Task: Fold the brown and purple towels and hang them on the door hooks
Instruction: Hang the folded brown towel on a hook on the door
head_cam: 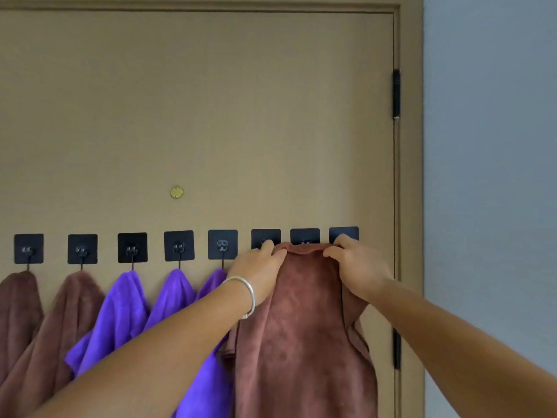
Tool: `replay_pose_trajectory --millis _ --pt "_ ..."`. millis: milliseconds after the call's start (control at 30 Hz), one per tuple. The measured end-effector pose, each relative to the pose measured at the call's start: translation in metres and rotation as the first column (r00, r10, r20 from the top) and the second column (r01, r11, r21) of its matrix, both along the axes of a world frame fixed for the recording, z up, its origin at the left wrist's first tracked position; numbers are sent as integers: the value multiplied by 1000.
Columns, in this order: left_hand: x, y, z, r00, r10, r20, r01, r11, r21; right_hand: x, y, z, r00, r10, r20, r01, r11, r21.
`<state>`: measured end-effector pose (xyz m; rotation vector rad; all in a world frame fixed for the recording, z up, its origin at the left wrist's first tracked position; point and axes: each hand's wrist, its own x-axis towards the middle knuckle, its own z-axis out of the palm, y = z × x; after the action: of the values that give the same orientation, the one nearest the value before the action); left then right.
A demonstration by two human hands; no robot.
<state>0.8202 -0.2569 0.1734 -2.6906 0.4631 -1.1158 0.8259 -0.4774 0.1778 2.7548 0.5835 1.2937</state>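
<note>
Hands are raised to a tan door, both gripping 1 brown towel by its top edge. The left hand pinches the fold with curled fingers; the right hand pinches it likewise just opposite. Between the 2 grips the edge is held against the seventh hook, whose prong is hidden behind the cloth. Further left of the left hand, 2 brown towels and 3 purple towels are already hung. For a secure hang, the bunched edge should probably be lifted slightly above the prong, centred, then lowered until its weight is taken. Release seems wise only once that is felt.
</note>
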Motion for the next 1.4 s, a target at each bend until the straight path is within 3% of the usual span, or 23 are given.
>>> replay_pose_trajectory --millis 233,467,533,633,700,800,900,1000,1067,1200,1400 --pt "22 -55 -15 975 213 -62 -196 957 212 25 29 -22 974 -218 -63 206 967 -152" --pt "13 -65 -13 875 235 -424 -181 970 164 42 29 -58 964 -10 -266 20 999 34" --pt "10 -62 -10 869 265 -418 -198 960 197 44 25 -64 966 47 -256 -21 994 104" --pt "8 -63 -15 925 298 -234 -215 921 323 44 25 -70 977 127 -170 -88 971 221" --pt "12 -65 -18 911 293 -290 -190 923 335 42 28 -74 964 164 -207 -97 950 297" --pt "11 -64 -25 872 112 -476 -104 994 43 38 26 -80 931 206 -301 -109 945 309" --pt "8 -62 -31 817 -74 -571 -72 971 -228 35 20 -82 872 309 -380 -164 915 369" --pt "13 -55 -27 766 -152 -624 -104 930 -354 31 17 -79 820 357 -448 -165 896 412" --pt "14 -50 -20 752 -151 -642 -116 928 -354 28 14 -76 832 315 -457 -135 913 385" --pt "7 -46 0 853 -50 -519 -70 975 -209 21 4 -73 888 205 -411 -67 943 326" --pt "-12 -47 9 991 11 -131 -24 995 -99 9 2 -74 943 159 -293 -48 935 351"
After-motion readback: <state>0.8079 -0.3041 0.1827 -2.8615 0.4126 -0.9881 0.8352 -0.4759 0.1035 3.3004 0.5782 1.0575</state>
